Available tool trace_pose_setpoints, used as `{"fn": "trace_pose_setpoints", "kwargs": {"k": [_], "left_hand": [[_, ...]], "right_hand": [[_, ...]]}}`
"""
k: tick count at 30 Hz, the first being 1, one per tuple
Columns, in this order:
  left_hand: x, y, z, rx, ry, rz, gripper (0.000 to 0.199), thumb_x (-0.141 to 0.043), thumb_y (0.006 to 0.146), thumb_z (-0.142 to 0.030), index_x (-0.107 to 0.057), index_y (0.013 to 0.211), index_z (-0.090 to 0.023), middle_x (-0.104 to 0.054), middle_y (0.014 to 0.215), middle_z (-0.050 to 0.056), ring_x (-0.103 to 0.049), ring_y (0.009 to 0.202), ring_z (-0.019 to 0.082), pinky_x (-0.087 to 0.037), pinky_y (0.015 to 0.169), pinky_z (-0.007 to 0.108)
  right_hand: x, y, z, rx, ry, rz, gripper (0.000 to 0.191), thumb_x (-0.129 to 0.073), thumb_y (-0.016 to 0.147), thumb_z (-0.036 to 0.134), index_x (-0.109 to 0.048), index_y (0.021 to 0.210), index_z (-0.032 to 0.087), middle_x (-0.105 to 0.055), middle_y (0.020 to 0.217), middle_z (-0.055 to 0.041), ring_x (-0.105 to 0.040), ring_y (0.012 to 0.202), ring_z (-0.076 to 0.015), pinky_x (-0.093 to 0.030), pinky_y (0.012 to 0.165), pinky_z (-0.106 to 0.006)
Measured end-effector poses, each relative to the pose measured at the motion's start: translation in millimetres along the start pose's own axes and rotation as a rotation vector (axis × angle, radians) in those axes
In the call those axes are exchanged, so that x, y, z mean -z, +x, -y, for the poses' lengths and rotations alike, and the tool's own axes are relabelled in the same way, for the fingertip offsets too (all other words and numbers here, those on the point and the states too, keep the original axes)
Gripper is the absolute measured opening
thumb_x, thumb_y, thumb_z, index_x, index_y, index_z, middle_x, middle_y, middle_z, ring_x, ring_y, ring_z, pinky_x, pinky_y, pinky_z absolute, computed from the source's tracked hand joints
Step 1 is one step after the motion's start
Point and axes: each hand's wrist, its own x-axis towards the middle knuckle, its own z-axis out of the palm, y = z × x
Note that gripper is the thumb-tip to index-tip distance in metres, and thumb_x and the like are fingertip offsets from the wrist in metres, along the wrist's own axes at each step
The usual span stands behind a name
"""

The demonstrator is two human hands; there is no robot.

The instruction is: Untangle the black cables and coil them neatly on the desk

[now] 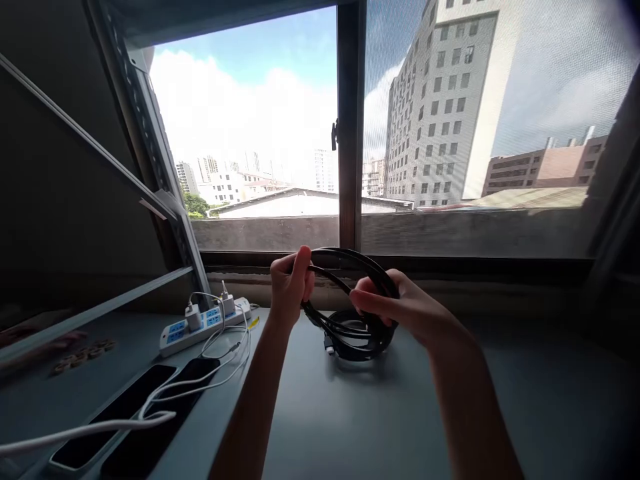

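Note:
A thick black cable (pixel 345 254) is looped between my two hands above the grey table. On its left side, my left hand (pixel 293 283) is closed around the loops, thumb pointing up. Opposite, my right hand (pixel 390 300) grips the bundle with its thumb stretched across towards the left. More coils hang below and reach down close to the tabletop; whether they rest on it I cannot tell. A connector plug (pixel 329 345) with a pale metal end sticks out at the lower left of these coils.
Left of my arms stands a white power strip (pixel 205 327) with chargers and white cables (pixel 185 385). Two dark phones (pixel 115 413) lie in front of it. A metal frame (pixel 173 207) rises at the left; a window (pixel 350 133) is behind. At far left, a blurred hand (pixel 45 343) shows near small brown pieces (pixel 85 357).

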Motion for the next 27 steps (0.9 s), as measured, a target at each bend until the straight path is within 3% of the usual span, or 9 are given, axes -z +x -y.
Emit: {"fn": "trace_pose_setpoints", "kwargs": {"k": [8, 14, 18, 22, 27], "left_hand": [[-4.2, 0, 1, 0.019, 0.044, -0.033, 0.061, -0.052, 0.066, -0.069, -0.031, 0.043, -0.018, -0.027, 0.029, -0.007, -0.019, 0.024, 0.001, -0.007, 0.028, 0.019], [-10.7, -5, -5, -0.002, 0.108, -0.140, 0.060, -0.055, 0.065, -0.067, -0.031, 0.042, -0.017, -0.025, 0.031, -0.007, -0.019, 0.026, 0.001, -0.007, 0.030, 0.021], [-16.4, -7, -10, -0.007, 0.107, -0.249, 0.060, -0.059, 0.063, -0.065, -0.033, 0.042, -0.016, -0.027, 0.030, -0.008, -0.019, 0.026, 0.001, -0.009, 0.030, 0.021], [-16.1, -7, -11, 0.012, 0.103, -0.285, 0.060, -0.060, 0.059, -0.067, -0.034, 0.042, -0.016, -0.027, 0.030, -0.008, -0.019, 0.025, 0.001, -0.009, 0.031, 0.021], [-9.6, -6, -11, -0.010, 0.140, -0.195, 0.061, -0.057, 0.060, -0.070, -0.035, 0.041, -0.016, -0.027, 0.029, -0.007, -0.019, 0.025, 0.001, -0.007, 0.031, 0.022]], "right_hand": [[0, -4, 5, 0.018, 0.103, 0.048, 0.030, -0.076, 0.062, 0.034, -0.053, 0.067, 0.016, -0.037, 0.052, 0.0073, -0.032, 0.046, -0.0041, -0.026, 0.042, -0.017], [5, -6, -1, 0.049, -0.081, -0.272, 0.031, -0.074, 0.063, 0.039, -0.056, 0.068, 0.015, -0.042, 0.053, 0.0054, -0.036, 0.048, -0.0058, -0.028, 0.041, -0.018], [11, -4, -5, 0.061, -0.159, -0.371, 0.032, -0.073, 0.063, 0.042, -0.059, 0.070, 0.015, -0.050, 0.059, 0.0027, -0.042, 0.053, -0.0077, -0.032, 0.044, -0.018], [13, -3, -5, 0.072, -0.163, -0.327, 0.031, -0.072, 0.065, 0.043, -0.060, 0.075, 0.016, -0.053, 0.064, 0.0022, -0.045, 0.056, -0.0086, -0.036, 0.047, -0.019], [12, -7, -2, 0.066, -0.152, -0.222, 0.032, -0.072, 0.065, 0.044, -0.059, 0.077, 0.017, -0.051, 0.061, 0.0036, -0.044, 0.054, -0.0082, -0.035, 0.047, -0.019]]}}
